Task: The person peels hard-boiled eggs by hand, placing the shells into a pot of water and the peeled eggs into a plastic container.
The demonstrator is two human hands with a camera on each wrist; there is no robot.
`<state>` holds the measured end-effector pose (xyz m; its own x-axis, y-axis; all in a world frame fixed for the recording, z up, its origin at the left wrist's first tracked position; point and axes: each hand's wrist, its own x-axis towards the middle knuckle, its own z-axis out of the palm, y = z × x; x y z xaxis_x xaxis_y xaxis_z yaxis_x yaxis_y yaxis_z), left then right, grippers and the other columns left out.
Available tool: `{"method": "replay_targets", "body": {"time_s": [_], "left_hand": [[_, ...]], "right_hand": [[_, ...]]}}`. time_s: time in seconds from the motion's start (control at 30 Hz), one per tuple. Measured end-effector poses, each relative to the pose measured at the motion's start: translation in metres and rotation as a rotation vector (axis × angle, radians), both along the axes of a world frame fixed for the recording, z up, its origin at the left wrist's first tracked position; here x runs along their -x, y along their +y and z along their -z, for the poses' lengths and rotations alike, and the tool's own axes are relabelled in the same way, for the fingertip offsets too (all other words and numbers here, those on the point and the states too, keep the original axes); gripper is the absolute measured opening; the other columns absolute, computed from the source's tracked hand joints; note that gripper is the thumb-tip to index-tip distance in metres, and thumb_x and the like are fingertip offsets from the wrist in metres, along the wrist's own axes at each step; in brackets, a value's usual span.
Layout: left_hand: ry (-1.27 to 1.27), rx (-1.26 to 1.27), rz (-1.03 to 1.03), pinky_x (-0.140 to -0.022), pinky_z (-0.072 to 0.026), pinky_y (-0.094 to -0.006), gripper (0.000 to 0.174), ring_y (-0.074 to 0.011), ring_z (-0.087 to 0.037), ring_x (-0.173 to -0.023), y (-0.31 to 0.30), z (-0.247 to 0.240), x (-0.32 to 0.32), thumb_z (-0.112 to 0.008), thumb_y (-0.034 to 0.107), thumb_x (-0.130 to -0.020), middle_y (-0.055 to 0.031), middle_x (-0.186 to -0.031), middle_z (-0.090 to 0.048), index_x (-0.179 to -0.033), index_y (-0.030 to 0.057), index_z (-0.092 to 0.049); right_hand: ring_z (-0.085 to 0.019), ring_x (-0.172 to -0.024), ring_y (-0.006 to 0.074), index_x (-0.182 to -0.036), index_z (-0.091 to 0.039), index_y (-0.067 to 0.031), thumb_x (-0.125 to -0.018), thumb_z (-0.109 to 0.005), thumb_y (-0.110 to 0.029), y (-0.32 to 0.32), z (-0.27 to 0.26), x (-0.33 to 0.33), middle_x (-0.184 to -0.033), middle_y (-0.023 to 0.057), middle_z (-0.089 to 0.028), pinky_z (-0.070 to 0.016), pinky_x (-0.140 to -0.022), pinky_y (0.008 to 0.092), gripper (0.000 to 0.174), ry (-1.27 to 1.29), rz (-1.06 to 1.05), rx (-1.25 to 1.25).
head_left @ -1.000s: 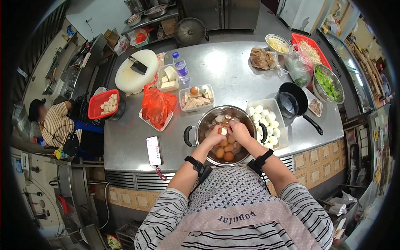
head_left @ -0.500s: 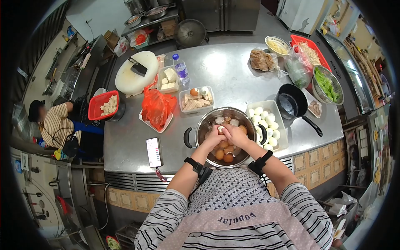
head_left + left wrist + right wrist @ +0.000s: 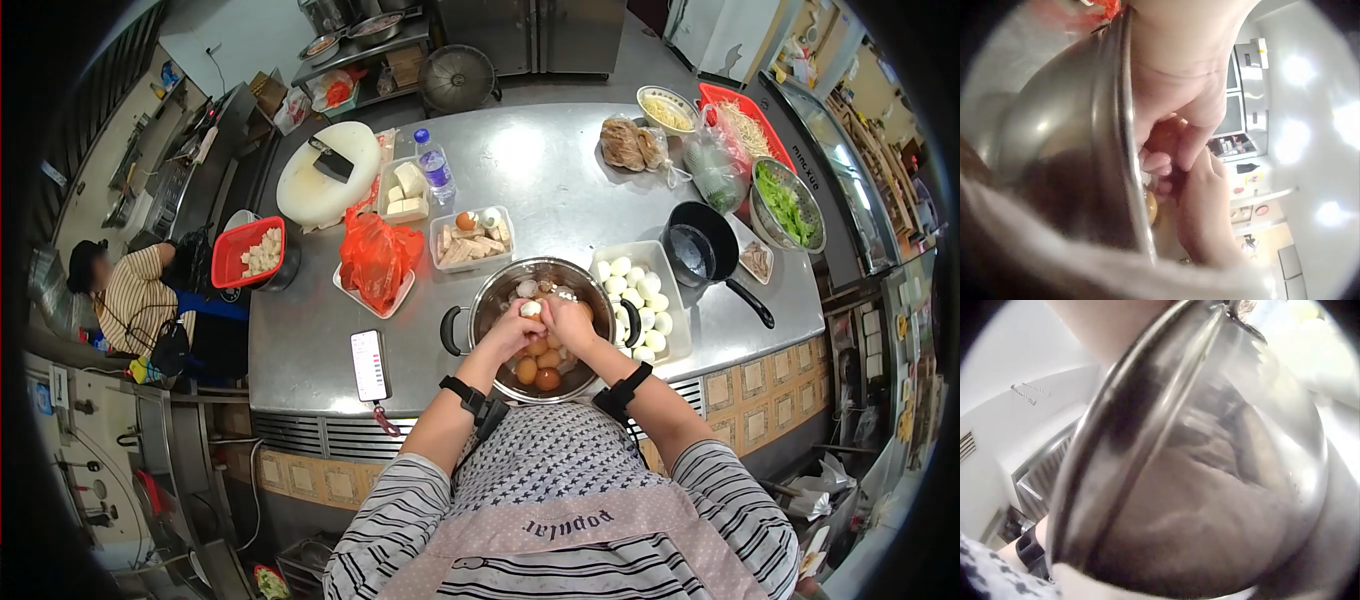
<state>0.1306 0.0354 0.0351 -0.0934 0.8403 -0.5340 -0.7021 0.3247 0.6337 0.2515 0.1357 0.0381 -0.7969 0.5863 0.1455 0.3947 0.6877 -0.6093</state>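
Observation:
Over a steel pot (image 3: 484,290), my left hand (image 3: 510,332) grips a partly peeled egg (image 3: 531,309), its white showing at the top. Brown shell still covers its side in the left wrist view, where the egg (image 3: 1167,137) sits between both hands. My right hand (image 3: 572,326) is curled against the egg from the right, fingertips at its shell. Several unpeeled brown eggs (image 3: 547,379) lie in the pot below, with bits of shell around them. The right wrist view mostly takes in the pot's outer wall (image 3: 1210,525); the fingers are hidden there.
Right of the pot stands a container (image 3: 682,318) of peeled eggs (image 3: 650,284), then a black saucepan (image 3: 697,245). To the left are a phone (image 3: 368,364), a red bag (image 3: 378,260) and a food box (image 3: 471,262). A person (image 3: 140,290) sits at far left.
Half a second ago the right fingers lay over the egg's top; they have since drawn back slightly to the right, and more white shows. Both hands stay over the pot.

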Motion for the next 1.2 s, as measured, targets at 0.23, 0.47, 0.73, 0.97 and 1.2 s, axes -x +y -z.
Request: {"method": "replay_targets", "body": {"time_s": [0.23, 0.47, 0.73, 0.97, 1.2], "left_hand": [[-0.090, -0.075, -0.078, -0.072, -0.0492, -0.0292, 0.062, -0.0221, -0.057, -0.088, -0.002, -0.005, 0.003, -0.047, -0.019, -0.066, -0.0119, -0.102, -0.050, -0.118, 0.0132, -0.037], [-0.293, -0.204, -0.072, -0.089, -0.0448, -0.0351, 0.042, -0.0199, -0.054, -0.099, -0.002, 0.001, 0.005, -0.043, -0.006, -0.074, -0.0092, -0.106, -0.053, -0.114, 0.0066, -0.044], [-0.285, -0.131, -0.090, -0.085, -0.0467, -0.0332, 0.035, -0.0174, -0.056, -0.096, 0.004, -0.003, 0.002, -0.044, 0.041, -0.094, -0.0061, -0.105, -0.058, -0.111, 0.0102, -0.052], [-0.298, -0.178, -0.005, -0.072, -0.0496, -0.0297, 0.042, -0.0148, -0.058, -0.087, 0.000, 0.014, 0.013, -0.042, 0.049, -0.093, -0.0032, -0.097, -0.061, -0.106, 0.0110, -0.055], [-0.155, -0.049, -0.080, -0.065, -0.0489, -0.0266, 0.044, -0.0137, -0.059, -0.079, 0.005, 0.002, 0.001, -0.039, 0.052, -0.093, -0.0014, -0.093, -0.061, -0.102, 0.0123, -0.056]], "right_hand": [[-0.064, -0.076, 0.0332, -0.091, -0.061, -0.0018, -0.082, -0.053, -0.019, 0.010, 0.027, -0.011, -0.083, 0.0186, -0.064, -0.0510, -0.068, 0.0405, 0.021, -0.310, -0.021, -0.203], [-0.059, -0.084, 0.0371, -0.101, -0.060, -0.0025, -0.089, -0.048, -0.026, -0.001, -0.013, -0.002, -0.090, 0.0214, -0.061, -0.0465, -0.073, 0.0441, 0.029, 0.127, -0.099, 0.127], [-0.059, -0.077, 0.0394, -0.094, -0.059, -0.0009, -0.091, -0.044, -0.022, -0.006, -0.011, -0.002, -0.085, 0.0216, -0.061, -0.0473, -0.068, 0.0459, 0.026, 0.077, -0.095, 0.069], [-0.060, -0.080, 0.0383, -0.099, -0.061, 0.0004, -0.089, -0.050, -0.018, -0.004, -0.010, 0.001, -0.089, 0.0214, -0.062, -0.0478, -0.071, 0.0421, 0.024, 0.199, -0.039, 0.108], [-0.059, -0.083, 0.0376, -0.101, -0.057, -0.0012, -0.090, -0.049, -0.019, -0.007, -0.018, 0.001, -0.090, 0.0210, -0.060, -0.0477, -0.072, 0.0429, 0.023, 0.177, -0.154, 0.111]]}}
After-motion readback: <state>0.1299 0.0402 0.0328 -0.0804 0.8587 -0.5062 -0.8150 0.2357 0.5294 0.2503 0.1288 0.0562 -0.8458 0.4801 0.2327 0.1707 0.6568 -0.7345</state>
